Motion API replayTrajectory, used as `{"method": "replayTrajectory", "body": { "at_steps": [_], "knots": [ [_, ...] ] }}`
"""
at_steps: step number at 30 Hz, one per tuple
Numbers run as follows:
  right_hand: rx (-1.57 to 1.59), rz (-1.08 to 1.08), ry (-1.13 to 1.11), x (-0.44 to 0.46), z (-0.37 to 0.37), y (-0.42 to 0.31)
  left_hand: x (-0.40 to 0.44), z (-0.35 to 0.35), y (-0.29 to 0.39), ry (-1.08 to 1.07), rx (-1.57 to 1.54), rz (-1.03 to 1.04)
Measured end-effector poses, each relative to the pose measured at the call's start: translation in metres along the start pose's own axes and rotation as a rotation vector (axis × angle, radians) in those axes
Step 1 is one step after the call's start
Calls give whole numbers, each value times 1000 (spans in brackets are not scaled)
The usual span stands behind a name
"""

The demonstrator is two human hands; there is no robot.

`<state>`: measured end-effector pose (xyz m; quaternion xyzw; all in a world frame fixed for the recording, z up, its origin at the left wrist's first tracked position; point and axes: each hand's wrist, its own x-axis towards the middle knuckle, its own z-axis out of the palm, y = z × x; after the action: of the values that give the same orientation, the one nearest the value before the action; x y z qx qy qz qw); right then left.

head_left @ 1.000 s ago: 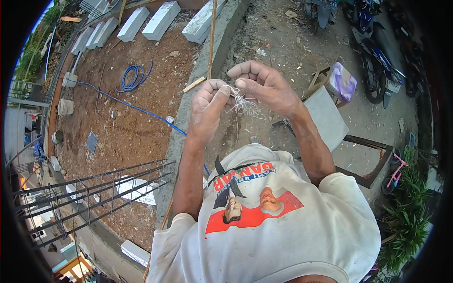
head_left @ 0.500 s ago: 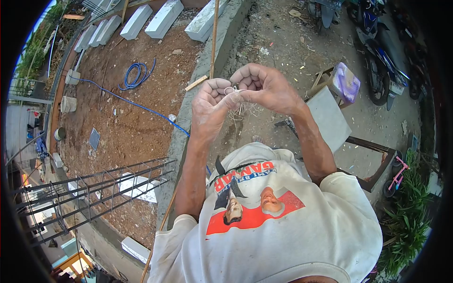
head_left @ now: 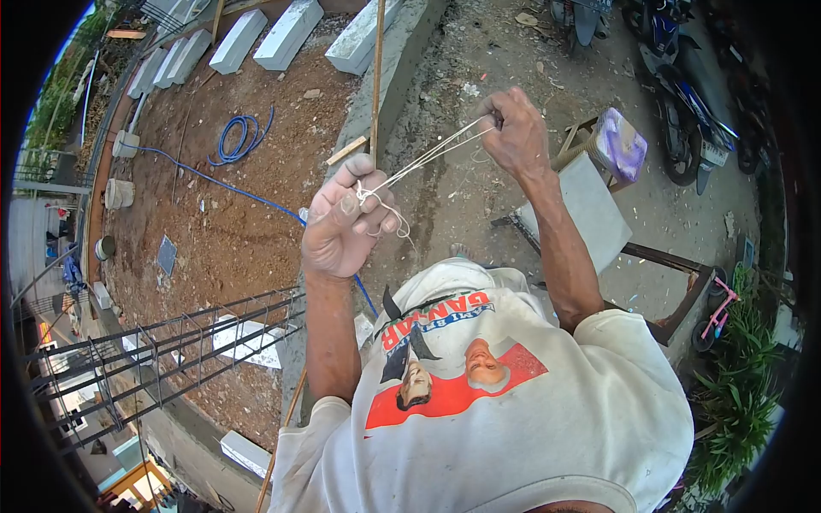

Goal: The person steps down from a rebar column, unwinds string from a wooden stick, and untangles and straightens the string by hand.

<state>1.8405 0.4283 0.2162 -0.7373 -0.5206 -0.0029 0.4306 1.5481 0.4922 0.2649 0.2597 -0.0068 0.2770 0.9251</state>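
Upper centre: left hand (head_left: 338, 227) pinches knot (head_left: 364, 196), right hand (head_left: 518, 137) clenches taut string (head_left: 428, 157); over-hard tug could jam knot.

Passage noted over open ground (head_left: 457, 51) from the kerb (head_left: 406, 81) to the motorcycles (head_left: 684, 94); string (head_left: 423, 161) bars the gap between left hand (head_left: 338, 227) and right hand (head_left: 516, 137), with pole (head_left: 377, 77) beyond the left, board (head_left: 581, 209) and stool (head_left: 622, 145) outward of the right, rebar cage (head_left: 171, 340) left of the torso (head_left: 513, 436).

Taut string (head_left: 409, 170) between 2 hands (head_left: 335, 224) (head_left: 516, 137)
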Motion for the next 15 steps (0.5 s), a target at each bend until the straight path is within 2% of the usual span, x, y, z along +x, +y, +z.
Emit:
{"method": "replayTrajectory", "body": {
  "at_steps": [2,4,6,7,8,9,11,14,15],
  "knots": [
    [-107,27,35,2,-6,32,-5,-3,13,-22,-58,73],
    [4,245,15,2,-19,64,-13,-7,27,-42,-119,149],
    [55,307,26,-3,-35,99,-24,-11,41,49,-78,281],
    [113,368,31,-2,-42,101,-29,-15,47,48,-80,280],
    [198,518,2,-4,-51,103,-35,-21,52,118,-25,284],
    [197,521,0,-6,-57,110,-40,-24,53,190,31,288],
    [545,588,-106,-9,-71,131,-40,-23,49,211,63,291],
    [642,598,-148,-14,-88,135,-37,-28,45,236,26,392],
    [674,613,-165,-15,-93,140,-36,-33,46,269,112,399]
  ]
}}
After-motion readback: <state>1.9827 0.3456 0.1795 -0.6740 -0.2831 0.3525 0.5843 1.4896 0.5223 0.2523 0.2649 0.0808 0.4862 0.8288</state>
